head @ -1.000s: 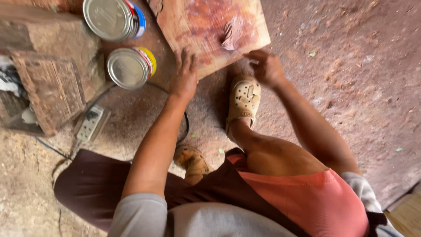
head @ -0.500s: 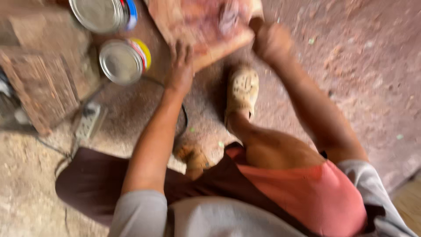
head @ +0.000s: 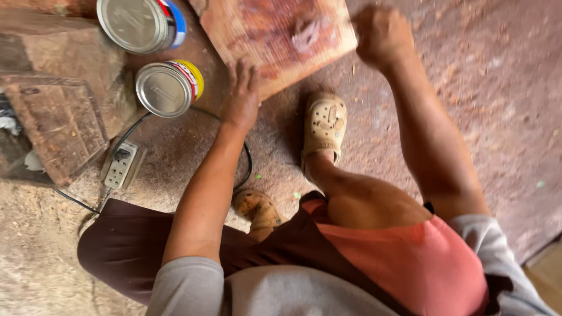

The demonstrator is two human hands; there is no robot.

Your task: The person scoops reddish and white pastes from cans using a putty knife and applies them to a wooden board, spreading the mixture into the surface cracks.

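Note:
A reddish wooden board [head: 275, 35] lies on the dusty ground at the top of the head view, with a crumpled pale rag or pad [head: 305, 36] resting on it. My left hand [head: 241, 93] lies flat with fingers spread on the board's near edge. My right hand [head: 381, 35] is closed in a fist at the board's right corner; whether it grips anything is blurred. My foot in a tan clog [head: 324, 126] is planted just below the board.
Two metal cans [head: 140, 23] [head: 168, 88] with closed lids stand left of the board. A power strip [head: 120, 165] and black cable [head: 249, 164] lie on the ground. Dark wooden blocks [head: 55, 123] sit at the left. A second clog [head: 257, 210] is under my leg.
My right hand has lifted from the board's lower right edge up to its right corner and closed into a fist. My left hand stays on the board's near edge.

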